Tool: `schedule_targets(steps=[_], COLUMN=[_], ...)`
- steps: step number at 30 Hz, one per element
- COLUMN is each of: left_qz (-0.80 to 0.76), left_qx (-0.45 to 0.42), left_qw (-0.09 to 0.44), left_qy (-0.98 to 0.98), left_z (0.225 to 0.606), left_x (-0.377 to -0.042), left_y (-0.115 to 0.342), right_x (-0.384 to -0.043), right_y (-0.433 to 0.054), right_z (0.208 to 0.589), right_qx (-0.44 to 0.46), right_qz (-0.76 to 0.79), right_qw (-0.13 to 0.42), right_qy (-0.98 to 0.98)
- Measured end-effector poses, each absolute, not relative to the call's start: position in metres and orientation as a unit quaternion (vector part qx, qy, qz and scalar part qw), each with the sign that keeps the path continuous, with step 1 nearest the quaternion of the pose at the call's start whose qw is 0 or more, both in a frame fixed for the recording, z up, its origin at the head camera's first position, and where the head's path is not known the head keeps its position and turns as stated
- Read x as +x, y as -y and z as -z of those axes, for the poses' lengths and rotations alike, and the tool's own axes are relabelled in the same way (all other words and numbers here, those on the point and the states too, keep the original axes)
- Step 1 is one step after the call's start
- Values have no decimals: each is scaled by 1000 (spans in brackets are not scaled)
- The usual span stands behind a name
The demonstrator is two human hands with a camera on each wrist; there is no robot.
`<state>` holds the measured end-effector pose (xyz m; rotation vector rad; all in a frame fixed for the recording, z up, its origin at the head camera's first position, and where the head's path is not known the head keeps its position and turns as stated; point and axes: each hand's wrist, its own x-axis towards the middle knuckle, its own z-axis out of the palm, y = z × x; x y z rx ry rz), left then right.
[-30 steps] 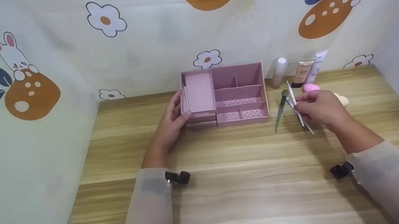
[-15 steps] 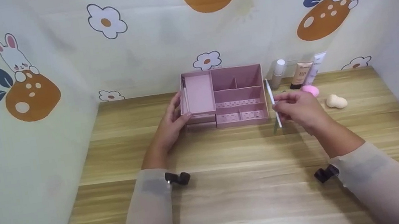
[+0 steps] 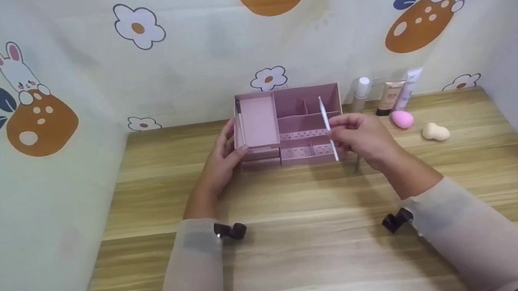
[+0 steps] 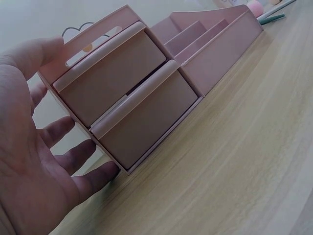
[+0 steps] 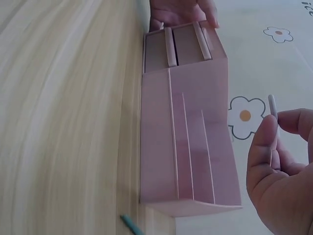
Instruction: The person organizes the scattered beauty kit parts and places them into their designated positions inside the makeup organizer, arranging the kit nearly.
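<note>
A pink makeup organizer (image 3: 315, 159) stands against the back wall, with drawers on its left and divided compartments on its right. My left hand (image 3: 220, 164) holds its left side, the thumb over the upper front edge and fingers along the side wall (image 4: 83, 125). Between thumb and fingertips, my right hand (image 3: 365, 137) pinches a slim white pencil-like stick (image 3: 325, 117). It overlaps the right-hand compartments in the head view, and its rounded end shows above the fingers in the right wrist view. A thin dark-tipped brush (image 3: 240, 117) lies in the organizer's top tray.
Behind the right hand stand a white-capped bottle (image 3: 361, 91), a peach tube (image 3: 390, 96) and a white tube (image 3: 409, 87). A pink sponge (image 3: 402, 119) and a beige sponge (image 3: 435, 132) lie to its right. A green handle (image 5: 130, 224) lies beside the organizer.
My right hand has carried the white stick left from the table's right side to the organizer's right compartments, uncovering the beige sponge. The left hand stays on the organizer.
</note>
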<state>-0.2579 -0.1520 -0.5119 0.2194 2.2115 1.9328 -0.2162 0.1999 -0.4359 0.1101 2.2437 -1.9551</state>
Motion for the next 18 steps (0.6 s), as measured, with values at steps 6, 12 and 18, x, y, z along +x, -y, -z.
schedule_targets(steps=[6, 12, 18], left_qz=[-655, -664, -670], left_qx=[75, 79, 87], left_qw=[97, 98, 92], left_qy=[-745, -737, -732], left_z=[513, 514, 516], left_x=[-258, -258, -259], left_y=[151, 152, 152], right_x=[-222, -227, -234], right_y=[-186, -174, -159], right_z=[437, 436, 432], right_qx=[37, 42, 37], right_qz=[664, 674, 687], right_qw=[78, 87, 99], right_qy=[-742, -732, -719])
